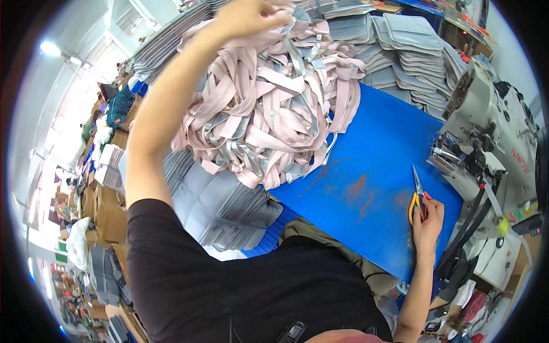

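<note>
A big tangled heap of pale pink and grey zipper strips (274, 108) spreads over the left part of a blue work table (377, 143). My left hand (249, 17) is stretched out to the far side of this heap, fingers bent together among the topmost strips. What they pinch, if anything, is too small to tell. At the table's right side my right hand (430, 223) is closed around the handles of a pair of scissors (418, 186). Their handles are yellow and red, and the blades point away from me, lying almost together near the blue surface.
To the right stands a white industrial sewing machine (486, 120). Stacked grey padded panels (414, 48) lie at the far right of the table, and another grey stack (223, 200) sits near my left arm. Brownish dust marks (357, 188) spot the blue surface. Cardboard boxes (110, 211) stand farther left.
</note>
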Demonstrator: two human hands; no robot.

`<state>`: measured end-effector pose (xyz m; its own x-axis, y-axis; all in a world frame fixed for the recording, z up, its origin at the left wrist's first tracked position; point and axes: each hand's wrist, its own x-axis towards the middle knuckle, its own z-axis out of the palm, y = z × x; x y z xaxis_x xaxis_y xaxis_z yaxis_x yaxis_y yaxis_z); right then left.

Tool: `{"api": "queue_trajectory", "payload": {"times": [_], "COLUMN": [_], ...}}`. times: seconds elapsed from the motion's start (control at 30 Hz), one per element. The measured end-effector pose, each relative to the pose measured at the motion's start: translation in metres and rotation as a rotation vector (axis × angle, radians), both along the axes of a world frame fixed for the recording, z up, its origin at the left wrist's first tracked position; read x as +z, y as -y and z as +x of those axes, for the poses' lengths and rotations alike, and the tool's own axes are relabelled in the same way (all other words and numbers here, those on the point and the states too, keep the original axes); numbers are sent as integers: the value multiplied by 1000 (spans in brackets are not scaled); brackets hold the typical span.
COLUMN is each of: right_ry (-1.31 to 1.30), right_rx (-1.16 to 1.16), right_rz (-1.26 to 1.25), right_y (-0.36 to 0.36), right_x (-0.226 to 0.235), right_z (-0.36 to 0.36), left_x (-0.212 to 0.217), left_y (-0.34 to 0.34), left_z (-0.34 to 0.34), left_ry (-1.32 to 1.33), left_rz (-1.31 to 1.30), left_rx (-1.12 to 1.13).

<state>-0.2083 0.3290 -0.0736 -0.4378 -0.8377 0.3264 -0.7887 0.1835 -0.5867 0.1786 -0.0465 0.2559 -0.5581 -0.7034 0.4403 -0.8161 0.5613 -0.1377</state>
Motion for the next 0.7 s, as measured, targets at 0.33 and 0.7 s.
{"api": "queue_trajectory", "payload": {"times": [0.33,0.7], "right_ry": [30,327], "right_rx": [28,460], "right_rz": [-318,-80], "right_y": [5,80], "right_x": [15,51], "right_z": [34,100], "left_x": [-28,-47], "left_y": [-66,-98], "left_z": [-89,-66], "left_ry": [73,-6], "left_rz": [-223,356], "left_rx": [-361,-793]}}
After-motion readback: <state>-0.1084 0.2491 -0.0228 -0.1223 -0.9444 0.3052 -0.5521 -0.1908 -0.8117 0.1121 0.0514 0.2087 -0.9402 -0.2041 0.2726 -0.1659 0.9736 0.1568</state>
